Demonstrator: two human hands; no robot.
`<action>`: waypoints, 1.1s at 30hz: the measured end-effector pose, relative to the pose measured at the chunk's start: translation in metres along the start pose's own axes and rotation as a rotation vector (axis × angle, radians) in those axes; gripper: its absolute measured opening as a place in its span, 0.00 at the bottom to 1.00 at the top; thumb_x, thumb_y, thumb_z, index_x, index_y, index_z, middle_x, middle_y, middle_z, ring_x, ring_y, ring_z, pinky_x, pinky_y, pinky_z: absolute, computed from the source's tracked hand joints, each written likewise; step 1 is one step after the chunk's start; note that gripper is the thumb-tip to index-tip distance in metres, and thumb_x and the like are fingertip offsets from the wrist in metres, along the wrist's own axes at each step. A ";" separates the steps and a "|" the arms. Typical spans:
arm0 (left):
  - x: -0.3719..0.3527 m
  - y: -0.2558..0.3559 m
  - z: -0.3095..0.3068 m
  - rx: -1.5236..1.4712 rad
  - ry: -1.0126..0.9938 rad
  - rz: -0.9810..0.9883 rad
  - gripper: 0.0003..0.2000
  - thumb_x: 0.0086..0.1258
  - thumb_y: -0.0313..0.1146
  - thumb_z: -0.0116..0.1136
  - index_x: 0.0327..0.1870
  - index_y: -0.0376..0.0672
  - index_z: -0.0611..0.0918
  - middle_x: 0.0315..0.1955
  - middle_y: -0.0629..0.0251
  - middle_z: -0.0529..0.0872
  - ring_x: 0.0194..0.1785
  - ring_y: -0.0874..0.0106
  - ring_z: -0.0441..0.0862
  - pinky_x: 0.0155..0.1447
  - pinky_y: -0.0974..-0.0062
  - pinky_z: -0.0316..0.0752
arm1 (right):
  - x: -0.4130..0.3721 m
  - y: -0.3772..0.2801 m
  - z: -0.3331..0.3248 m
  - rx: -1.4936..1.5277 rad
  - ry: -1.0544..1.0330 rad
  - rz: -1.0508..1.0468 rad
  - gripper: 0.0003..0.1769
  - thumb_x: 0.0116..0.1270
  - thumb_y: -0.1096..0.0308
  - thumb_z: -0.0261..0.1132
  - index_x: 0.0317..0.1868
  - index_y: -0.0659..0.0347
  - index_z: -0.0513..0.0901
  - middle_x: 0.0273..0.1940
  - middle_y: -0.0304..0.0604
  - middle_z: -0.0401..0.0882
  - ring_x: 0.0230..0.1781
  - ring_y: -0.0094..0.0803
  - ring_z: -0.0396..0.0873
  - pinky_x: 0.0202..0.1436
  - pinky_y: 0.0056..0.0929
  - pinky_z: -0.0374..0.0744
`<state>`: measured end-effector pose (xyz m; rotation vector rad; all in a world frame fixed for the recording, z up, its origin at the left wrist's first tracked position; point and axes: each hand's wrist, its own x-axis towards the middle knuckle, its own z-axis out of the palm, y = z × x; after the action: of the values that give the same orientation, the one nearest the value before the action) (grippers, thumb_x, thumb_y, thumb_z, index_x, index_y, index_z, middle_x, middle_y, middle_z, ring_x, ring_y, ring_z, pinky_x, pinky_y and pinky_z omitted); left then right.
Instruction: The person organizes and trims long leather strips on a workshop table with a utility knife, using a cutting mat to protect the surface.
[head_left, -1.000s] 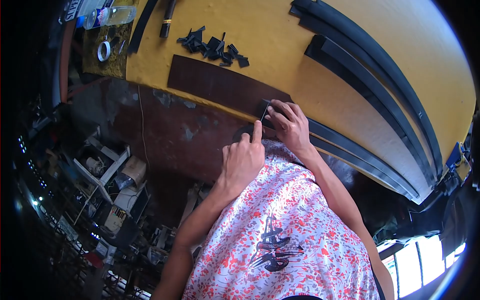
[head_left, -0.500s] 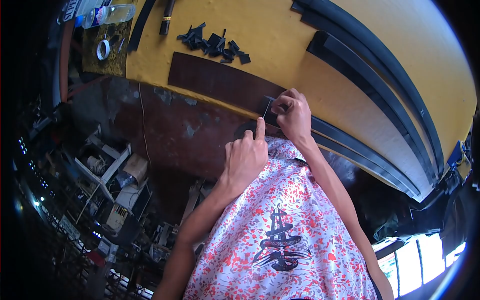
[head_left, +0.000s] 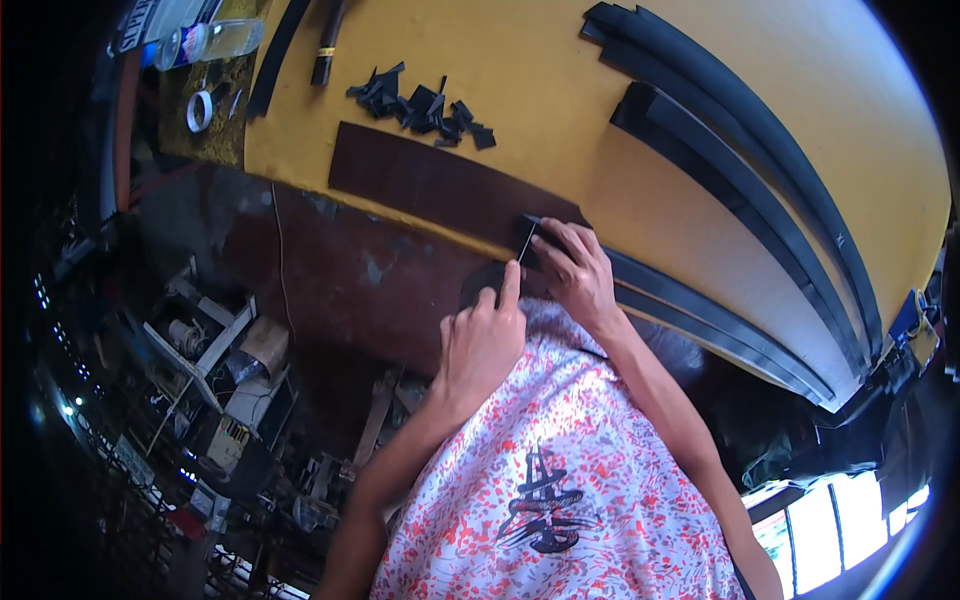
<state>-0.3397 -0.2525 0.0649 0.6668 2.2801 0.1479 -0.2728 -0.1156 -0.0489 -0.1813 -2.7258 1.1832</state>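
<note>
My left hand [head_left: 485, 345] is closed round a tool mostly hidden in the palm, its index finger stretched along a thin blade [head_left: 526, 243]. The blade lies across the end of a black strip [head_left: 530, 225]. My right hand [head_left: 580, 275] presses that strip with bent fingertips, just right of the blade. Under the strip is a long dark brown board [head_left: 430, 185] along the near edge of the yellow table [head_left: 540, 100]. More long black strips [head_left: 700, 315] run rightward from beneath my right hand.
Small black offcuts [head_left: 420, 108] lie beyond the board. Long black strips [head_left: 740, 190] curve across the right side. A dark rod [head_left: 326, 55], a white tape roll [head_left: 200, 112] and a plastic bottle [head_left: 215, 42] are at upper left. A cluttered shelf [head_left: 215, 350] stands lower left.
My right fingers have come down from a raised, curled pose onto the strip. My left hand still points along the blade. The whole view has shifted slightly.
</note>
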 end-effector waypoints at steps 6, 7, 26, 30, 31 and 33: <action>-0.004 -0.004 0.010 -0.030 0.050 0.015 0.24 0.64 0.27 0.56 0.64 0.43 0.74 0.24 0.58 0.77 0.22 0.60 0.80 0.26 0.65 0.76 | -0.012 0.019 0.011 0.115 0.045 0.051 0.22 0.42 0.81 0.67 0.43 0.63 0.84 0.53 0.43 0.81 0.46 0.40 0.77 0.50 0.32 0.79; -0.005 -0.005 0.014 -0.054 0.058 0.014 0.25 0.64 0.26 0.56 0.64 0.42 0.74 0.24 0.58 0.76 0.23 0.60 0.80 0.26 0.65 0.76 | -0.012 0.018 0.009 0.117 0.032 0.062 0.22 0.42 0.80 0.67 0.43 0.63 0.85 0.52 0.43 0.81 0.46 0.39 0.77 0.50 0.32 0.79; 0.000 -0.028 0.031 -0.249 0.061 0.031 0.21 0.56 0.18 0.59 0.54 0.32 0.80 0.31 0.56 0.83 0.30 0.64 0.84 0.34 0.73 0.79 | -0.001 0.023 0.015 0.050 0.041 0.016 0.10 0.45 0.75 0.72 0.32 0.62 0.86 0.42 0.42 0.83 0.33 0.27 0.76 0.39 0.26 0.79; 0.004 -0.026 0.025 -0.244 0.022 0.027 0.21 0.56 0.18 0.59 0.54 0.32 0.80 0.30 0.56 0.83 0.31 0.64 0.84 0.34 0.73 0.79 | -0.007 0.023 0.015 0.038 0.013 0.030 0.10 0.46 0.73 0.72 0.32 0.60 0.87 0.43 0.41 0.83 0.37 0.28 0.76 0.43 0.26 0.79; 0.005 -0.025 0.024 -0.247 0.022 0.026 0.21 0.56 0.18 0.59 0.54 0.32 0.80 0.30 0.56 0.83 0.31 0.64 0.84 0.34 0.73 0.79 | -0.007 0.023 0.015 0.038 0.013 0.032 0.10 0.46 0.73 0.72 0.32 0.60 0.87 0.43 0.41 0.83 0.37 0.28 0.76 0.43 0.26 0.79; 0.005 -0.022 0.021 -0.249 0.019 0.022 0.21 0.56 0.18 0.59 0.54 0.32 0.80 0.30 0.56 0.83 0.31 0.64 0.84 0.33 0.73 0.79 | -0.008 0.024 0.014 0.028 0.009 0.008 0.11 0.45 0.73 0.72 0.34 0.59 0.87 0.44 0.40 0.83 0.38 0.28 0.76 0.45 0.25 0.79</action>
<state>-0.3377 -0.2703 0.0401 0.5619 2.2243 0.4427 -0.2668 -0.1107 -0.0765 -0.1942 -2.7014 1.2190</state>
